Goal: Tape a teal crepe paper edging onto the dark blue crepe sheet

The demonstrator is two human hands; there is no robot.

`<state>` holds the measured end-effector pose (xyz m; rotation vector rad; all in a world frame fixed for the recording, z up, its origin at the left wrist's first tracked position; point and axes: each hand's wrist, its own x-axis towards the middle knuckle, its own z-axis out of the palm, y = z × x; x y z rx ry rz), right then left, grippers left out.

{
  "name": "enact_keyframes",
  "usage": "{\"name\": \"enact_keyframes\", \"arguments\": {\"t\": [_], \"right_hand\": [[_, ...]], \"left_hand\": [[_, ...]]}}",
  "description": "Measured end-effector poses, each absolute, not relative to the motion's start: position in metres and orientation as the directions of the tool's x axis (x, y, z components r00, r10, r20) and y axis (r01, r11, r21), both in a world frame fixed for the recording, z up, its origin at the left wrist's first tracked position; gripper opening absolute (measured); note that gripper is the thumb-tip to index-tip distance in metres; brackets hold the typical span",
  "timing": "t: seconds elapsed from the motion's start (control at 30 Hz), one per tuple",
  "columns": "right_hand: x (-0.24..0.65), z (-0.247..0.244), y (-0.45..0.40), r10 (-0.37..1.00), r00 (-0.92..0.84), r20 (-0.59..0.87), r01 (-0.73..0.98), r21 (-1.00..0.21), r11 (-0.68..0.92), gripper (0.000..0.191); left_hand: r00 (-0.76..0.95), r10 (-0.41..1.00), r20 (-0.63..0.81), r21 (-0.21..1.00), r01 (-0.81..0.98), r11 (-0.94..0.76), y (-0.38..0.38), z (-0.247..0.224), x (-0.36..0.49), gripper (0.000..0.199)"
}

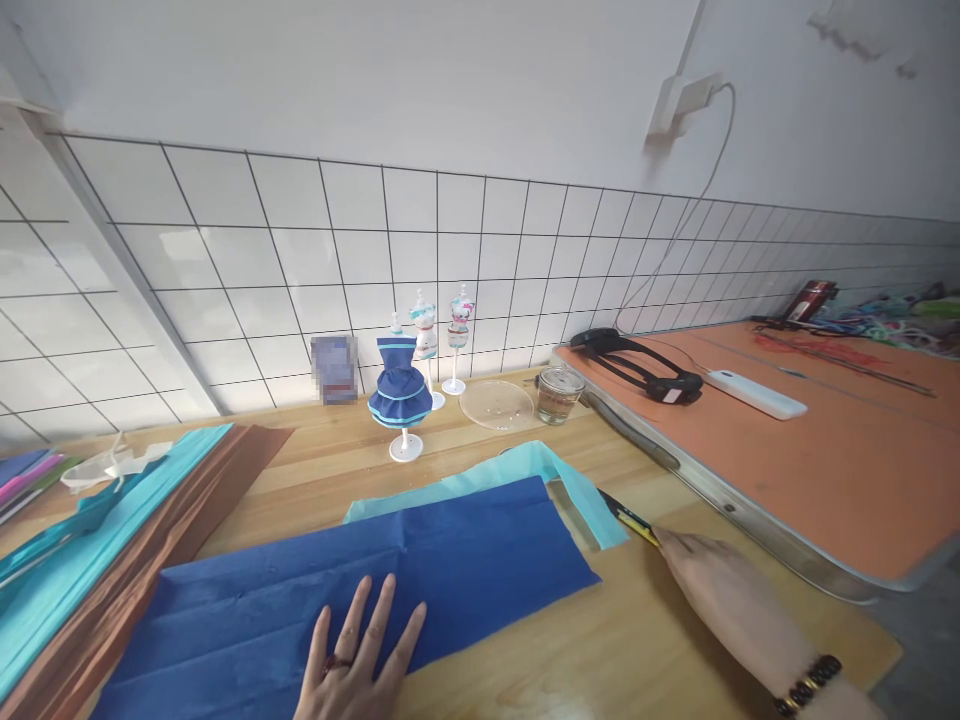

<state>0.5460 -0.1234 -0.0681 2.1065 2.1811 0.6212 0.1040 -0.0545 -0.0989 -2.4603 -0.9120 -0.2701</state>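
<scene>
A dark blue sheet of crepe paper [480,570] lies across the front of the wooden table. My left hand [360,655] rests flat on it with fingers spread. A light blue paper strip [487,475] runs along the sheet's far side and bends toward me at its right corner. To the right, my right hand [697,565] is closed on the end of a slim black and yellow tool [634,522], which looks like a utility knife. The tool's dark end reaches the light blue strip. The fingertips are partly hidden by the back of the hand.
A small dress form in a blue paper dress [401,385] stands behind the sheet, near two other forms [459,335]. A glass of liquid [559,395] and a clear disc [496,405] are close by. Crepe rolls [187,500] lie left; an orange-topped surface [787,470] adjoins right.
</scene>
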Motion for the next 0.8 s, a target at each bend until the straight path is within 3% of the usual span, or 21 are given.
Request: {"name": "enact_keyframes", "arguments": {"t": [0.27,0.53,0.73,0.8], "right_hand": [[0.564,-0.077,-0.13,0.956,-0.002,0.293,0.974,0.216,-0.065,0.03],[0.584,-0.085,-0.134,0.925,0.188,0.331,0.97,-0.213,-0.12,0.02],[0.564,-0.065,-0.14,0.911,0.34,0.232,0.734,-0.671,-0.104,0.02],[0.553,-0.059,-0.144,0.934,0.287,0.211,0.73,-0.68,-0.071,0.028]], "left_hand": [[0.736,0.618,0.278,-0.304,0.677,-0.67,-0.056,-0.098,0.106,0.067],[0.718,0.625,0.307,-0.256,0.695,-0.672,-0.057,-0.102,0.103,0.076],[0.711,0.583,0.394,-0.275,0.696,-0.663,-0.059,-0.093,0.108,0.077],[0.699,0.584,0.412,-0.261,0.705,-0.659,-0.061,-0.087,0.109,0.077]]}}
